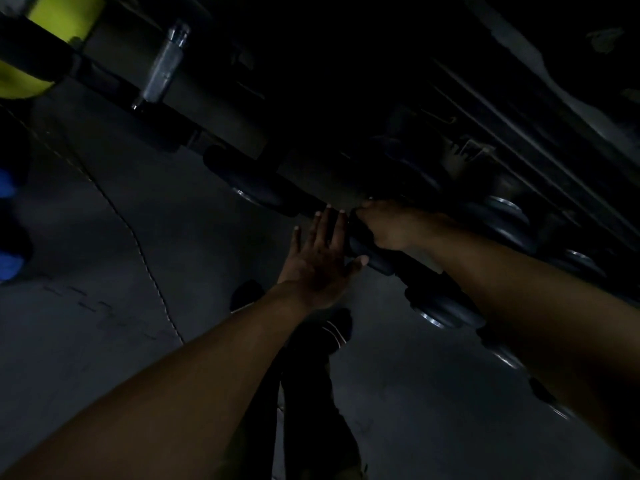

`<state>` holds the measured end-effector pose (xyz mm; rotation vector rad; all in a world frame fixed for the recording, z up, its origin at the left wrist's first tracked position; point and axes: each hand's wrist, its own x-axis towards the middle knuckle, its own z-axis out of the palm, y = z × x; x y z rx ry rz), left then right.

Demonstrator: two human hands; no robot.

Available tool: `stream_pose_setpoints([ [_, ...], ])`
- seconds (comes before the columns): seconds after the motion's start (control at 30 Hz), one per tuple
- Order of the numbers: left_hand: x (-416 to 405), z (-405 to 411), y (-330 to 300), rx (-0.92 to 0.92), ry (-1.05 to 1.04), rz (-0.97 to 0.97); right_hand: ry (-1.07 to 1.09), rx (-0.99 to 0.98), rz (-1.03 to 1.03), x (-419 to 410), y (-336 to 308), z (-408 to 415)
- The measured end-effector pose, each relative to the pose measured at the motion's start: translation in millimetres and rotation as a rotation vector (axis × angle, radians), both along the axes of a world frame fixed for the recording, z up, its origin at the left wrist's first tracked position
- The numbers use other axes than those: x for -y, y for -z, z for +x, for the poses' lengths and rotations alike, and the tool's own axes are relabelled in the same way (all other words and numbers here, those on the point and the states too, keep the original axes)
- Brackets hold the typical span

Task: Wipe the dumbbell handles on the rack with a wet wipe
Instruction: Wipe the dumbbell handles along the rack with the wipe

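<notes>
The view is very dark. A row of black dumbbells lies on a rack [239,133] that runs diagonally from upper left to lower right. My right hand [391,225] is curled shut over the handle of one dumbbell [363,245], just behind its round head. The handle itself is hidden under my fingers, and no wet wipe is visible. My left hand [318,261] is open with its fingers spread, laid flat against the near head of the same dumbbell.
More dumbbells sit along the rack to the left [256,192] and right [446,310], with another row behind [505,216]. A yellow-green object [59,15] and a metal pin [162,64] are at the upper left. Grey floor mats [104,271] and my feet [332,330] lie below.
</notes>
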<state>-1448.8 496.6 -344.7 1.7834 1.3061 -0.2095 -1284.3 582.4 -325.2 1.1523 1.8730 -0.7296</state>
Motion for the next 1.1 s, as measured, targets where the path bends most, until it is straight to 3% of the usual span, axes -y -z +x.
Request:
stream_pose_setpoints([
  [0.07,-1,0,0,0.007,-0.006,-0.01,-0.005,-0.021,-0.014,-3,-6,3],
  [0.2,-1,0,1,0.012,-0.009,-0.018,-0.107,0.176,0.147,-11,-5,3],
  [0.27,-1,-1,1,0.013,-0.002,-0.025,-0.056,0.202,0.203,-9,1,0],
  [0.4,-3,-3,1,0.016,0.009,-0.025,0.258,-0.098,0.142,3,7,11],
  [0.5,-2,-4,-1,0.031,-0.003,-0.023,0.322,-0.389,0.184,18,-1,28],
  [0.6,-3,-4,-2,0.033,0.014,-0.036,0.419,-0.398,0.228,40,-4,45],
  [0.7,-3,-6,-2,0.026,0.027,-0.018,0.719,-0.3,0.163,67,15,64],
  [0.9,-2,-4,-3,0.039,0.006,-0.01,1.73,-0.452,0.014,59,23,29],
  [1.0,-3,-5,-3,0.041,0.014,0.004,1.911,-0.508,-0.087,47,35,32],
  [1.1,-4,-7,-2,0.045,0.013,0.016,2.172,-0.698,-0.054,34,35,36],
])
